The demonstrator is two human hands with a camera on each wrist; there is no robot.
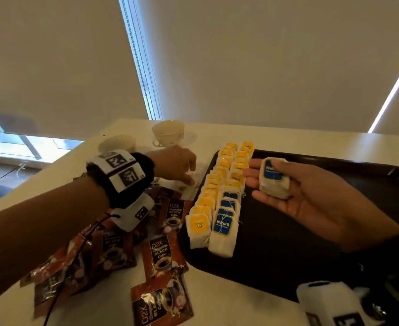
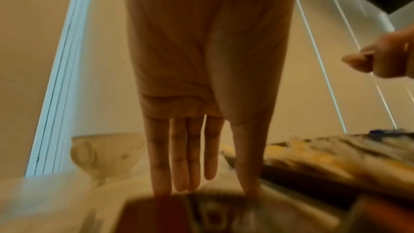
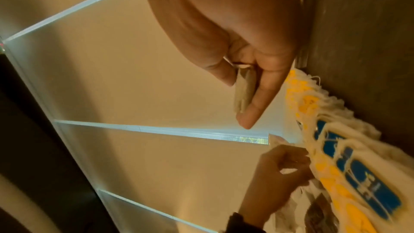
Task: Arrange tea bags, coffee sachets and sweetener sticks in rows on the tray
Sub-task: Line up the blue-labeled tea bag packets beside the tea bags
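Observation:
A dark tray [image 1: 288, 231] lies on the white table. Along its left side run two rows of tea bags: a yellow-labelled row [image 1: 208, 196], and beside it a row whose near end is blue-labelled tea bags [image 1: 225, 220]. My right hand [image 1: 259, 177] hovers over the tray and grips a small stack of blue-labelled tea bags [image 1: 273, 182], thumb on top and fingers underneath. My left hand [image 1: 182, 170] reaches down to the table just left of the tray, fingers straight [image 2: 179, 166]. Its fingertips touch something small and white, too blurred to name. Coffee sachets [image 1: 163, 250] lie scattered at the front left.
Two pale cups [image 1: 168, 132] [image 1: 117, 143] stand at the back of the table, close to my left hand. Drawn window blinds hang behind the table. The table's left edge runs near the sachets. Most of the tray's right part is bare.

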